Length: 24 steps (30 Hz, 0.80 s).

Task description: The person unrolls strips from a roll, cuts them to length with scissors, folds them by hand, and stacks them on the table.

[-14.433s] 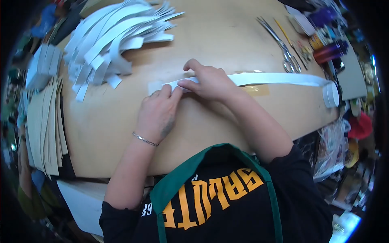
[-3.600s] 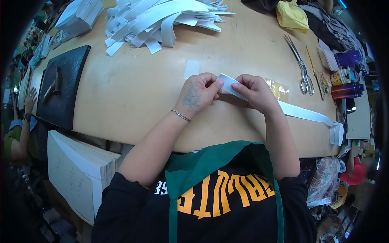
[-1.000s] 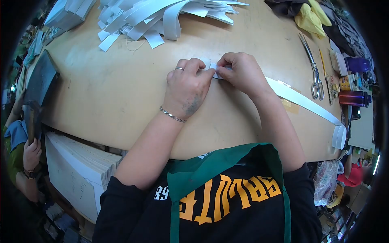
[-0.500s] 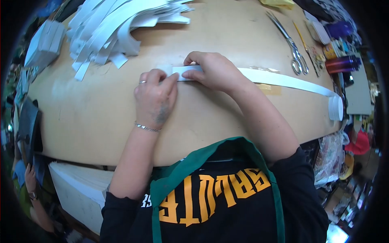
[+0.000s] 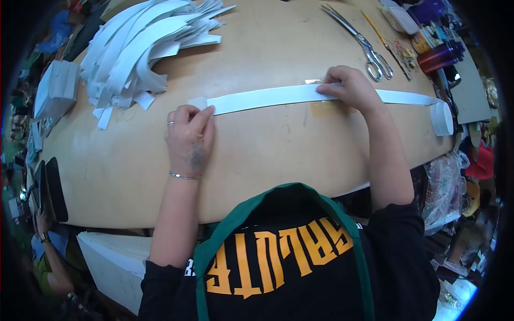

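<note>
A long white strip (image 5: 267, 98) lies across the table, its left end beside a small pale patch (image 5: 197, 102) on the tabletop. My left hand (image 5: 190, 140) presses the strip's left end with closed fingertips. Farther right, my right hand (image 5: 350, 88) grips the strip between thumb and fingers, over a patch of clear brown tape (image 5: 326, 109). Beyond that hand the strip runs to a white roll (image 5: 441, 119) at the table's right edge.
A heap of white strips (image 5: 139, 45) covers the back left, near a white stack (image 5: 58, 88). Scissors (image 5: 364, 47), a yellow pencil (image 5: 375, 28) and a purple-red bottle (image 5: 440, 56) lie at the back right. A co-worker's arm (image 5: 53, 259) shows at far left.
My right hand has slid right along the strip, away from my left hand, which stays at the strip's end. More of the strip lies exposed between them. The view has shifted.
</note>
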Tool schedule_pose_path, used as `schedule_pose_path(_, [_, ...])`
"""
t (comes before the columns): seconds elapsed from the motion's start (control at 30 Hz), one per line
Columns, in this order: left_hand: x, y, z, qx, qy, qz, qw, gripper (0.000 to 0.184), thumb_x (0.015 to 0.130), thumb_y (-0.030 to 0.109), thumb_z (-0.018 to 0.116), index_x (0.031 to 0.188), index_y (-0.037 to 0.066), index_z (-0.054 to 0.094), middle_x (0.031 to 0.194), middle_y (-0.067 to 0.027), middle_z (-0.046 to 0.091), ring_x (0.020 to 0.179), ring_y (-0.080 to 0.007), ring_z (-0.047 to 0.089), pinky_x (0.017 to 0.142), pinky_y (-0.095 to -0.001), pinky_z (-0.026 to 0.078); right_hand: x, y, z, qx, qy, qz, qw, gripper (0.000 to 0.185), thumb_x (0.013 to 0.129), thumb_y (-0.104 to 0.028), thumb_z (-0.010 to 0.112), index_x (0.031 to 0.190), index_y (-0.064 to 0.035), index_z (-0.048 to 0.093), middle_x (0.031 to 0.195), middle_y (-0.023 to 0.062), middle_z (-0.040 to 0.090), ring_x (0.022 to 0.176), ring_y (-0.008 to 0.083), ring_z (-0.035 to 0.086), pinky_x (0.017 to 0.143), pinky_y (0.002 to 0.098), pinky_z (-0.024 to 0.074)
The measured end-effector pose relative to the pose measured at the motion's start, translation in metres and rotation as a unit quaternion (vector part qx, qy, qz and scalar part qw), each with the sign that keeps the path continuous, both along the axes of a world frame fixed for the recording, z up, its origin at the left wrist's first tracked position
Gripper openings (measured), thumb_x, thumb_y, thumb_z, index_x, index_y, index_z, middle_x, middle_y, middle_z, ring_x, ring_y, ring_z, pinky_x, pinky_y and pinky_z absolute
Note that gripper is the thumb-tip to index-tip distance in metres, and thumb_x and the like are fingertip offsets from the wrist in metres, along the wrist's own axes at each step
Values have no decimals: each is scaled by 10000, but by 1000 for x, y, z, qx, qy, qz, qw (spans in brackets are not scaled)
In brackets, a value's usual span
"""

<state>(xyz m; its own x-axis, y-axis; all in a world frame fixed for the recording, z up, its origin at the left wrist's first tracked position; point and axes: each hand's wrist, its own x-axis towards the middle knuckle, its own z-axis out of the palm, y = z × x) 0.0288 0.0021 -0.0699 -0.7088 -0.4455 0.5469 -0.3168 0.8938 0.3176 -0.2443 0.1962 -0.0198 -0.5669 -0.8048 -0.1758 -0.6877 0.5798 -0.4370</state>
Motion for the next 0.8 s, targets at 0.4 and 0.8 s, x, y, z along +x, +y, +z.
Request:
schedule_pose_path(0.4, [3,2,3,44,-20,26,999,162,715,111,694,876,127,690,840,-35,540,800,-229,530,636,-350,462,126,-107,-45,-314,63,245,915,230,707,-93,701,929,-57,651,1025,73,614,904,266,543,792,361,468])
schedule_pose_path(0.8, [7,-8,1,189,58,21,980,209,663,84,730,855,41,657,871,-76,541,852,-249,537,704,-339,472,125,-109,-46,-313,14,227,922,191,701,-61,708,885,-47,659,949,66,594,899,263,519,782,349,453])
